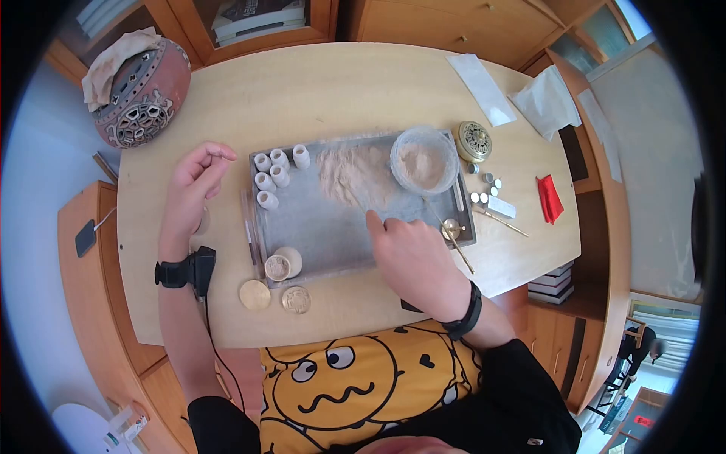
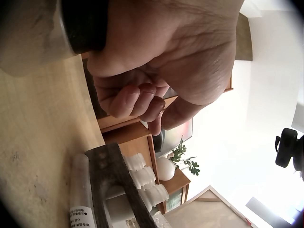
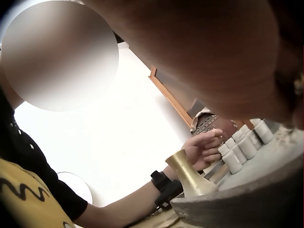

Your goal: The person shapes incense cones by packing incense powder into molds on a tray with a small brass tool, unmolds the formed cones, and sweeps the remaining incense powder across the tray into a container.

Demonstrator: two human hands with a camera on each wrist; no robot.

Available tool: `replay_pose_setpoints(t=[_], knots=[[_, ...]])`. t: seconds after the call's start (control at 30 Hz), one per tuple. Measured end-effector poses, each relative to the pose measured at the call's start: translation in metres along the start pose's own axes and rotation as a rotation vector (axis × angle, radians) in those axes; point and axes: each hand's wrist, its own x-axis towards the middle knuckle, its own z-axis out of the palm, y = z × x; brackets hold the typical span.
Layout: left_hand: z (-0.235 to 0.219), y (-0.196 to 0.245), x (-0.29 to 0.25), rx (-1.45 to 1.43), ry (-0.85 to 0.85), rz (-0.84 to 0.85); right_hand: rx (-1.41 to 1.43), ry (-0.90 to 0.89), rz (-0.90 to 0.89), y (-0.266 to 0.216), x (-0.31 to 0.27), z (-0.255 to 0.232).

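Observation:
My right hand (image 1: 412,253) is over the grey tray (image 1: 310,231), index finger extended. It pinches a thin light tool (image 1: 360,200) whose tip reaches the spread of beige powder (image 1: 352,178); my fingers hide most of it. In the right wrist view a small brass-coloured bit shows at the hand's edge. My left hand (image 1: 198,178) hovers left of the tray, fingers loosely curled and holding nothing. Near it, several small white bottles (image 1: 279,175) stand in the tray's far left corner. A clear bowl (image 1: 424,160) with beige powder sits at the tray's far right.
A brass flared vessel (image 3: 187,173) stands at the tray's near left corner, with two brass discs, one a lid (image 1: 255,295), beside it. Right of the tray are a pierced brass burner (image 1: 474,141), small jars and a red pouch (image 1: 550,199). A large clay pot (image 1: 144,94) stands far left.

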Motion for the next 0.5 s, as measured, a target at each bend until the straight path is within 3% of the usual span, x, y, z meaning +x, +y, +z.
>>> replay_pose_setpoints(t=[0.23,0.5], knots=[[0.002,0.002,-0.001,0.023,0.014,-0.012,-0.002,0.072,0.057,0.004,0.033,0.009],[0.002,0.001,0.0,0.025,0.004,-0.008,-0.023,0.133,0.058,0.007,0.03,0.013]])
